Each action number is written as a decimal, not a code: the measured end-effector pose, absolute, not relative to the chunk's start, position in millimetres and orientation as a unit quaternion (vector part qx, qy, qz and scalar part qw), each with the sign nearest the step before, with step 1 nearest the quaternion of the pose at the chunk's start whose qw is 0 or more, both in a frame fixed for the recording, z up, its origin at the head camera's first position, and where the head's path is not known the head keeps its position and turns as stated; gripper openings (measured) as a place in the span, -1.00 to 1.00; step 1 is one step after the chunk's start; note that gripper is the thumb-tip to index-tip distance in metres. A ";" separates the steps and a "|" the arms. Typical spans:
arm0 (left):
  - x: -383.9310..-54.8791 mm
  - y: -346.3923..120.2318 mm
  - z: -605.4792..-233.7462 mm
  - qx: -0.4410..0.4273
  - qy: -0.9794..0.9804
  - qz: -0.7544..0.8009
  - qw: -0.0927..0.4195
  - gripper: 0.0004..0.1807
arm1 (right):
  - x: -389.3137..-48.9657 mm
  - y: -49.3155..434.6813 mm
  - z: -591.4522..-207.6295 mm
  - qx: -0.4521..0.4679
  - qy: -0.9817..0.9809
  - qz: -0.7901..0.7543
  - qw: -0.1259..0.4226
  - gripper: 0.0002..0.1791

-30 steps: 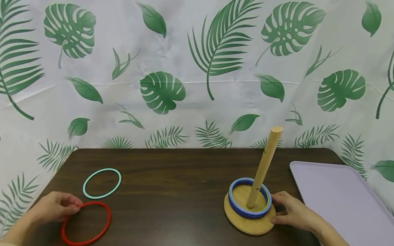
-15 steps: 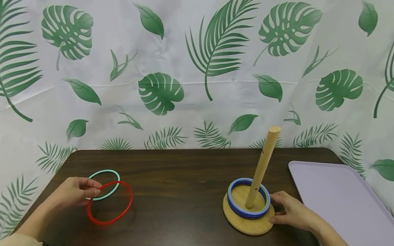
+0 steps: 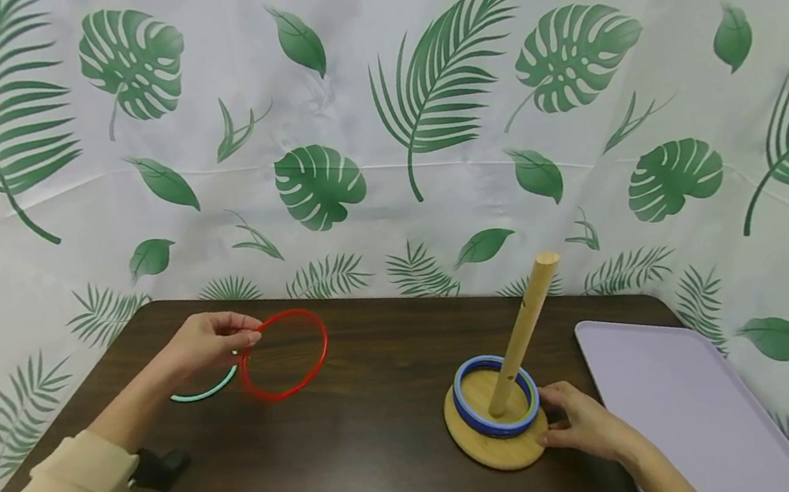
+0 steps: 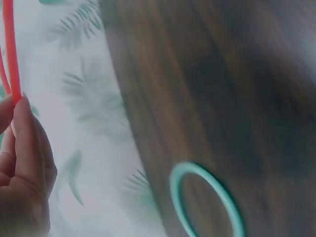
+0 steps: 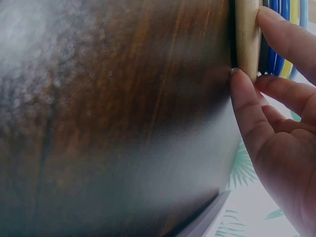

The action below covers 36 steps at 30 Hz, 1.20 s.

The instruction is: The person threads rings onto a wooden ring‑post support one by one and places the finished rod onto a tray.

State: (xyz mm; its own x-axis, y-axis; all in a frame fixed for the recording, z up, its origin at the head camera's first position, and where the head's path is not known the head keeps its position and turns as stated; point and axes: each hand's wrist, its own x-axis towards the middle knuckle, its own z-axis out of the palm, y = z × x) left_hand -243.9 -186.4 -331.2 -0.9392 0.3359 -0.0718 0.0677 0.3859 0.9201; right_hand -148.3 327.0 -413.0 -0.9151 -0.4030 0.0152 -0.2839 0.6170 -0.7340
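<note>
My left hand (image 3: pixel 207 344) pinches the edge of a thin red ring (image 3: pixel 279 396) between thumb and fingers, above the far left of the table. Partly hidden behind that hand, a teal ring (image 3: pixel 207 395) lies on the wood; in the left wrist view the teal ring (image 4: pixel 222 195) is at the lower middle. On the right stands a wooden peg (image 3: pixel 527 324) on a round base (image 3: pixel 496 457), ringed by a stack of blue, yellow and light blue rings (image 3: pixel 466 414). My right hand (image 3: pixel 586 425) grips the base's right edge, thumb and fingers against its rim (image 5: pixel 248 39).
A pale lilac tray (image 3: pixel 681 399) lies at the right of the dark brown table (image 3: pixel 365 469), beside my right forearm. Behind the table hangs a white cloth (image 3: pixel 340 77) printed with green leaves. A black device (image 3: pixel 161 468) sits at my left wrist.
My left hand has lifted the red ring off the table and carried it right and toward the back, passing over the teal ring. My right hand stays at the base.
</note>
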 end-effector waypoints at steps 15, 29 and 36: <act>-251.4 -92.3 -276.8 0.172 0.770 0.603 0.120 -0.64 | -148.6 327.0 -414.1 -0.192 0.897 -0.391 0.079 -0.28; -243.1 -1.1 -240.3 0.212 0.711 0.657 0.134 -0.73 | -148.0 327.4 -413.1 -0.193 0.896 -0.392 0.078 -0.28; -238.3 35.7 -237.3 0.221 0.691 0.671 0.152 -0.75 | -149.6 328.4 -414.0 -0.192 0.899 -0.385 0.076 -0.28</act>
